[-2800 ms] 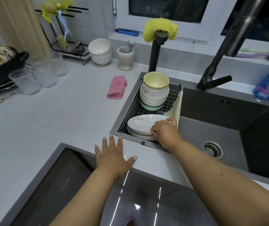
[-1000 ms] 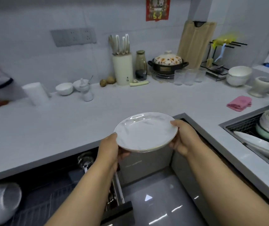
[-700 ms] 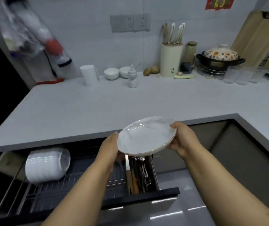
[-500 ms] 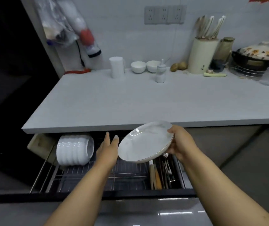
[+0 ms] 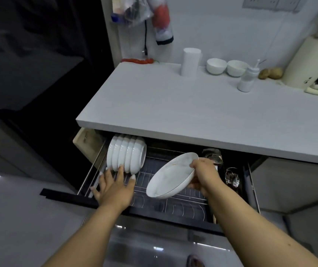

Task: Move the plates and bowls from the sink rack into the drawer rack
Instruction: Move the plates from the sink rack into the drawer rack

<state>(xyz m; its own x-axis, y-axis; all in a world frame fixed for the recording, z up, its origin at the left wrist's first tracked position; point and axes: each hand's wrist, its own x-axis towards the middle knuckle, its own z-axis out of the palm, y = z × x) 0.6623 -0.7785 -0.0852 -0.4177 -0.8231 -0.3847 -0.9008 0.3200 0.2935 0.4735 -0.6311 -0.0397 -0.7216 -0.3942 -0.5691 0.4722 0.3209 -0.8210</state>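
**Slotting a plate into the drawer rack: grip, clearance and approach**

Reaching in from the lower frame, both forearms extend over the pulled-out drawer. Left hand (image 5: 113, 186), lower centre-left, is released, fingers spread flat, fingertips against the foot of the stacked white bowls (image 5: 126, 157) standing on edge at the rack's left end. Right hand (image 5: 202, 175), centre, grasps the plate (image 5: 170, 176) by its upper right rim, thumb over the edge. The plate is tilted, lower edge toward the viewer, and hangs above the drawer rack (image 5: 183, 201), not yet seated; contact with the wires cannot be confirmed.

Recommended handling: turn the plate nearer to upright, align its rim with a gap between two wire dividers, lower the bottom edge first, and release only once both sides are supported. The left hand is well placed to steady the bowls, which appear liable to roll or tip if nudged.

Clearances: open wire slots lie between the bowls and the cutlery compartment (image 5: 231, 179) at right, giving room for entry from above and in front. The counter edge (image 5: 193, 139) overhangs the rear of the drawer, limiting headroom there, so the front and middle slots look the safer choice. The drawer's front panel (image 5: 69, 196) bounds the near side.
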